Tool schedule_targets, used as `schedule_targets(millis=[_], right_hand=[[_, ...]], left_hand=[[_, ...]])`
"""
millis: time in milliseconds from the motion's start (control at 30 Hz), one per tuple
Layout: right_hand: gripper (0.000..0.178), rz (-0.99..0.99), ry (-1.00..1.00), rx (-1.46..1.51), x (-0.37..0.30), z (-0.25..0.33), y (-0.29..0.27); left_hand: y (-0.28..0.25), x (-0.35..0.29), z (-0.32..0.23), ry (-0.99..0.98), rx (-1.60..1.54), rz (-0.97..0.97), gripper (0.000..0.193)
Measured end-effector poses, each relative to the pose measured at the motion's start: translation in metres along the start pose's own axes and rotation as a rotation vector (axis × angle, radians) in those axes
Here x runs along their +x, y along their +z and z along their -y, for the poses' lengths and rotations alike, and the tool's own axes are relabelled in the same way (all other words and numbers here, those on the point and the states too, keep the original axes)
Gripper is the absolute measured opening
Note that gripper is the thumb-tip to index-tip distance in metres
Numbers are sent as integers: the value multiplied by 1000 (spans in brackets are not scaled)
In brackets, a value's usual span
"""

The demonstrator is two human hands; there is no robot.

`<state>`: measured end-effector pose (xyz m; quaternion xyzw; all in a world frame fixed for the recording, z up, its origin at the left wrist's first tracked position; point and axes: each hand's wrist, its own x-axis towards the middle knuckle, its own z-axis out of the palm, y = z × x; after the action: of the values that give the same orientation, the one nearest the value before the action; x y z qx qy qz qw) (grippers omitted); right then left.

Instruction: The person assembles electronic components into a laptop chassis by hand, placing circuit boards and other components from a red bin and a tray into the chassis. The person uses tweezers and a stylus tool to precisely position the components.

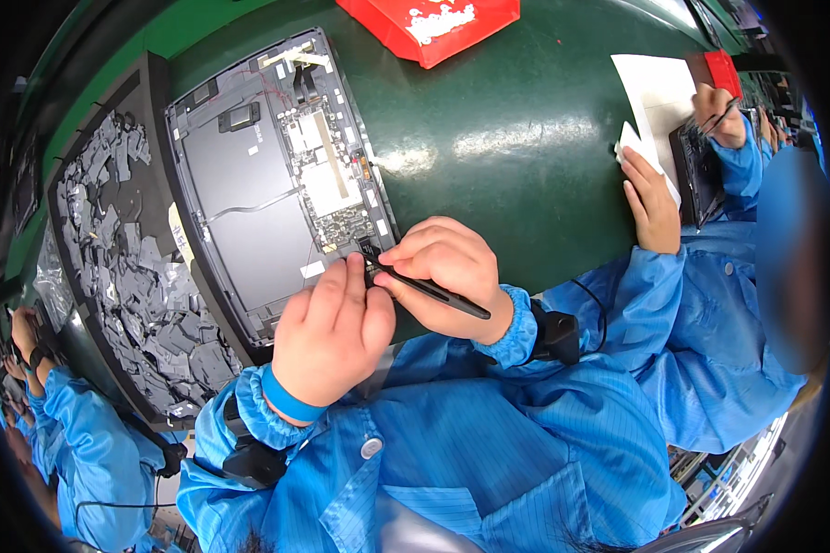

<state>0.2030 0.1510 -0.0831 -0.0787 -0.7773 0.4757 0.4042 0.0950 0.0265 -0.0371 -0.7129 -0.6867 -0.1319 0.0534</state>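
At the laptop's (249,170) near right corner, your right hand (461,272) pinches tweezers (445,295) slanting toward your left hand (327,336), whose grip is unclear.

1. A glossy green tabletop (526,217) spans the centre and top of the frame, catching bright reflections.
2. At top centre, a red bin (392,39) holds small white pieces (441,22).
3. At left, a dark-rimmed tray (160,124) is heaped with flat grey pieces (171,323); a pale label (180,236) sits on its rim.
4. Clear plastic (53,288) lies just beyond its left edge.
5. At right, a co-worker in a blue smock (701,323) has one hand (652,201) at white paper (652,88), beside a dark device (696,175).
6. Lower left, another blue sleeve (88,415) shows.
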Motion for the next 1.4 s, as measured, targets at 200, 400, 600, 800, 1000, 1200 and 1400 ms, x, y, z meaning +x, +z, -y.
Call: schedule_targets(millis=[200,400,600,800,1000,1200,1400], right_hand=[[17,-3,-2,1,0,-1,-2],[19,-9,40,35,-1,-1,-3],[24,-217,347,225,-15,4,-9],[26,-214,336,271,-18,0,-9],[26,-204,299,237,-15,1,-6],[26,-97,35,56,-8,0,-3],[26,-40,-48,-79,-5,7,0]], left_hand=[[1,1,1,29,42,46,13],[6,0,-4,18,39,48,13],[2,-1,3,-31,-111,36,12],[-3,4,4,26,-79,87,14],[-4,2,9,4,-141,85,13],[-10,-3,6,-46,-141,77,17],[-9,-5,1,-67,-112,45,15]])
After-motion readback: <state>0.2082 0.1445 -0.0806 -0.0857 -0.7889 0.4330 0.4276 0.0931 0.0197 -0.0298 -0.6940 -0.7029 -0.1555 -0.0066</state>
